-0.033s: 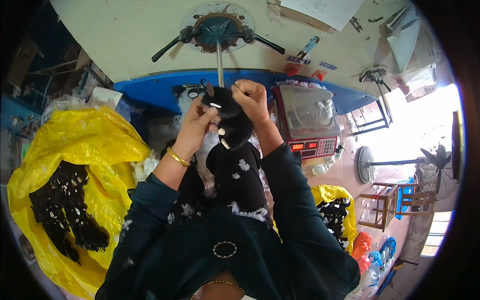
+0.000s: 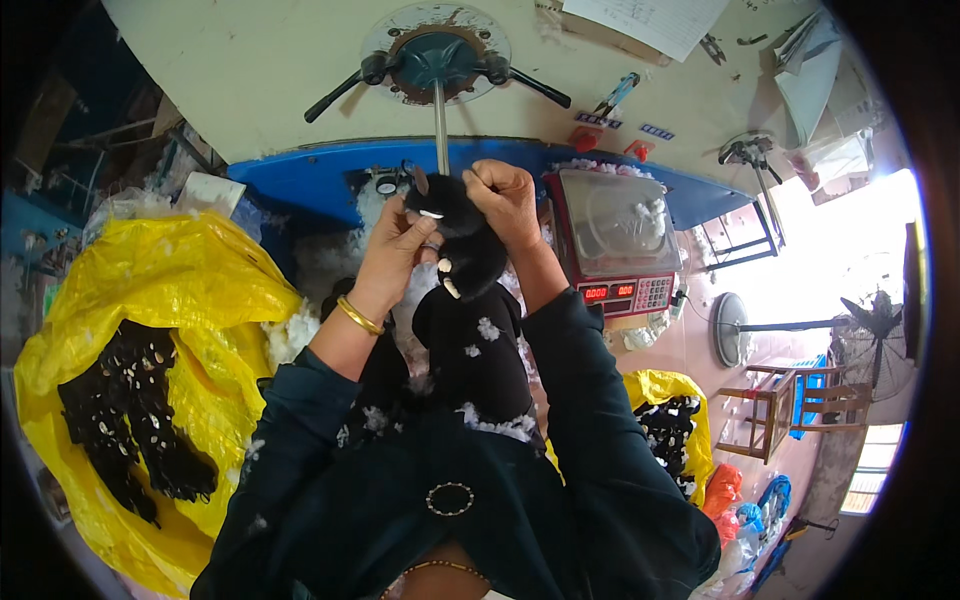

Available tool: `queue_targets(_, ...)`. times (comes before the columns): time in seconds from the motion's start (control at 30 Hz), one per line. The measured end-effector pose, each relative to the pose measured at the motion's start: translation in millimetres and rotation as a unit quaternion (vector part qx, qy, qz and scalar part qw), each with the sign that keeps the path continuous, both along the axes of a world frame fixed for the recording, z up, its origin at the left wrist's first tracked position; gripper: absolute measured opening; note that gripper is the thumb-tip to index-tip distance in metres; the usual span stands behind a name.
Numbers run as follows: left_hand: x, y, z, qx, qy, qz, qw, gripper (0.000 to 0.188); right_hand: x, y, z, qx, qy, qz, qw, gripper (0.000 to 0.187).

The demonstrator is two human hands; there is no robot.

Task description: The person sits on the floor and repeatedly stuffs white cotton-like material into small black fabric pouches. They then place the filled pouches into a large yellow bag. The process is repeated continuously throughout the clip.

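A small black plush toy (image 2: 478, 258) with pale paws and a pinkish ear sits at the end of a metal filling tube (image 2: 441, 125), above my lap. My left hand (image 2: 392, 252), a gold bangle at its wrist, closes on the toy's left side with the thumb near a white patch. My right hand (image 2: 507, 205) pinches the toy's upper right edge beside the tube; its fingertips are partly hidden. Where the tube enters the plush is hidden by black fabric. The tube comes out of a green machine fitting (image 2: 437, 62) with two black handles.
At left stands a yellow sack (image 2: 190, 260) of black plush skins (image 2: 135, 410). A red scale (image 2: 615, 290) with a clear tray (image 2: 615, 225) is right of my hands. Another yellow sack (image 2: 655, 385) lies lower right. White stuffing (image 2: 293, 335) clings around my lap.
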State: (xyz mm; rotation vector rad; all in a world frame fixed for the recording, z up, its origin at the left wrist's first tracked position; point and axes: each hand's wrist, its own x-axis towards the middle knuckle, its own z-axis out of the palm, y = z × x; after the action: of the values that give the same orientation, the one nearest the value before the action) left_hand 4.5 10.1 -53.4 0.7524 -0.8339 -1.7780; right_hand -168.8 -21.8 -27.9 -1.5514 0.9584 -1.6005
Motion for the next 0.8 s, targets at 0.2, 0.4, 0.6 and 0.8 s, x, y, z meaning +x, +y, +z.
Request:
queue_targets(0.2,-10,3,-4,-0.151,-0.154,0.118,0.969,0.037,24,45,41,-0.066,0.349,-0.109,0.929,0.067)
queue_targets(0.4,-25,28,31,-0.126,-0.117,0.109,0.979,0.034,26,31,26,0.037,0.102,-0.079,0.991,0.018)
queue_targets(0.6,-37,19,68,-0.107,-0.123,0.116,0.98,0.045,9,-6,41,0.219,-0.063,-0.025,0.973,0.029)
queue_targets(0.8,-34,10,63,-0.042,-0.087,0.084,0.992,0.049,10,2,49,0.151,0.074,-0.038,0.985,0.026)
